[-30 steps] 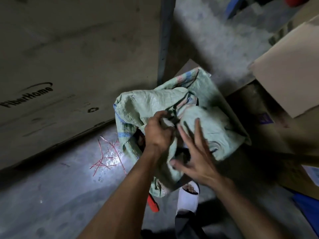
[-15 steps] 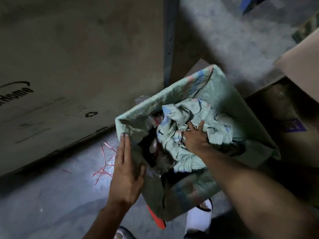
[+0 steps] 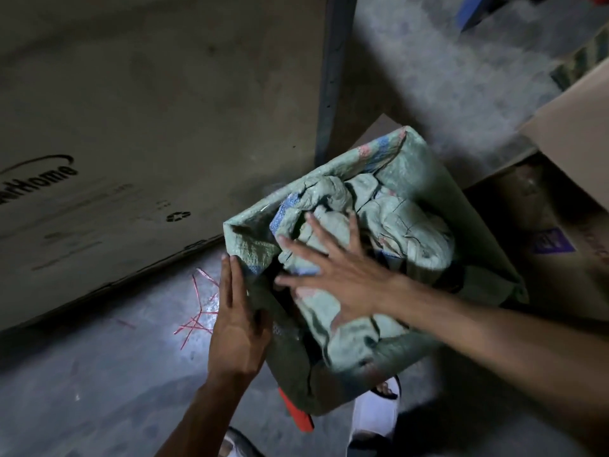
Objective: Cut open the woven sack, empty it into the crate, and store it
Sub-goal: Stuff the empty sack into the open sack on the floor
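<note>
Now the crumpled woven sack (image 3: 356, 258), bunched under curled fingers half a second ago, is pressed down by the flat, splayed right hand (image 3: 342, 278) into the outer sack (image 3: 461, 206), whose wall is steadied by the straight-fingered left hand (image 3: 237, 321), so storing seems nearly done.

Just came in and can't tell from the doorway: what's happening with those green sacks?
A person is pressing a crumpled green woven sack down into a bigger open sack of the same weave, which stands on the concrete floor. The right hand lies spread flat on the bundle, fingers straight. The left hand rests flat against the outer sack's near wall, steadying it. Red string scraps lie beside it.
</note>
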